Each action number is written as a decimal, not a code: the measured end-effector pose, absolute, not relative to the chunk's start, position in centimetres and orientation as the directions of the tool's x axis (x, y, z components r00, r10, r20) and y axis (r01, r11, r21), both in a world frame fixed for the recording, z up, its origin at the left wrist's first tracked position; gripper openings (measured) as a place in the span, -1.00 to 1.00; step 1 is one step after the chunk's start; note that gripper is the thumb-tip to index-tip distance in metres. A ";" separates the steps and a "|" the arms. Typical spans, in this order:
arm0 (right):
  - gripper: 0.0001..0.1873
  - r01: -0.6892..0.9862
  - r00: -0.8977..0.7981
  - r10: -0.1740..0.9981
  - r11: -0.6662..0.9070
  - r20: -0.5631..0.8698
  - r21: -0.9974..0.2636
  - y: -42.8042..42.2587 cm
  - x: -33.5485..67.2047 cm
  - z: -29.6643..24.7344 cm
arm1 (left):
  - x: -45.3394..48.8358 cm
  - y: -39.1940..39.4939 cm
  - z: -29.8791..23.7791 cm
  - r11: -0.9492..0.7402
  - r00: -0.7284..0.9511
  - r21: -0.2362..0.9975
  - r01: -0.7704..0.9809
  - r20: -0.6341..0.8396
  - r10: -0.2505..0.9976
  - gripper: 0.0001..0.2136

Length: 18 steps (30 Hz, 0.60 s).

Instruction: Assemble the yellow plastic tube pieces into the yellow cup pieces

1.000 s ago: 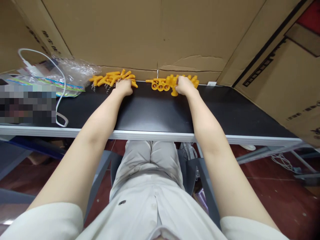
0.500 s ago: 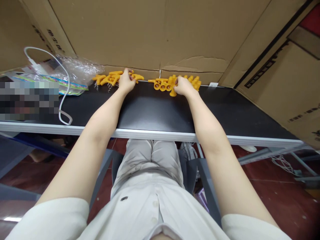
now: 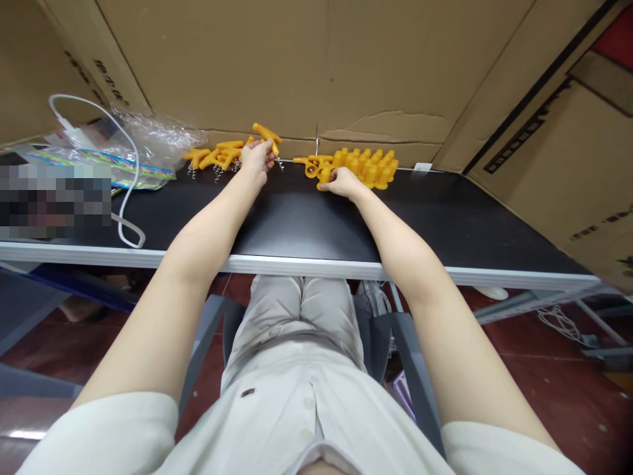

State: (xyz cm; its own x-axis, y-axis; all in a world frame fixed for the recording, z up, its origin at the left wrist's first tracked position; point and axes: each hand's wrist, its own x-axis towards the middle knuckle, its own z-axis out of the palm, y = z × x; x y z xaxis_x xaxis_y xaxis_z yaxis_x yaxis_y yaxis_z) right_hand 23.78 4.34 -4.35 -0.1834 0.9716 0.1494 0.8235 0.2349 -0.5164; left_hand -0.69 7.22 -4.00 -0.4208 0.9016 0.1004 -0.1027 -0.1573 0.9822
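Observation:
My left hand (image 3: 257, 159) is closed on a yellow corkscrew (image 3: 268, 134), its T-shaped handle up and its metal spiral hanging down. Beside that hand, to the left, lies a pile of similar yellow corkscrews (image 3: 210, 157) with spirals showing. My right hand (image 3: 345, 183) pinches a yellow bell-shaped sleeve (image 3: 324, 174) with its wide end down. Behind the fingers lie assembled yellow pieces (image 3: 311, 165) with round open ends. Several more yellow sleeves (image 3: 368, 163) stand upright in rows to the right of them.
The black table (image 3: 306, 224) has a silver front edge (image 3: 306, 266). Clear plastic bags (image 3: 153, 142) and a white cable (image 3: 133, 165) lie at the left. A cardboard wall (image 3: 316, 72) rises behind, and a small white piece (image 3: 422, 167) sits at the back right.
My left hand has lifted a corkscrew out of the pile and moved slightly right. My right hand has moved left from the rows, carrying a sleeve.

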 end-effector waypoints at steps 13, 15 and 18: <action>-0.57 0.909 -0.288 0.900 0.365 0.328 -0.204 1.5 22.4 -2.4 | 2.1 4.6 -3.3 -0.125 -0.363 0.979 -0.160 0.059 0.930 -0.64; -0.55 0.909 -0.315 0.894 0.381 0.319 -0.170 1.2 22.3 -2.2 | 2.3 4.4 -3.3 -0.119 -0.368 0.972 -0.202 0.037 0.929 -0.66; -0.56 0.911 -0.332 0.894 0.387 0.299 -0.145 1.1 22.2 -2.4 | 2.7 4.2 -3.1 -0.108 -0.384 0.958 -0.265 -0.002 0.923 -0.66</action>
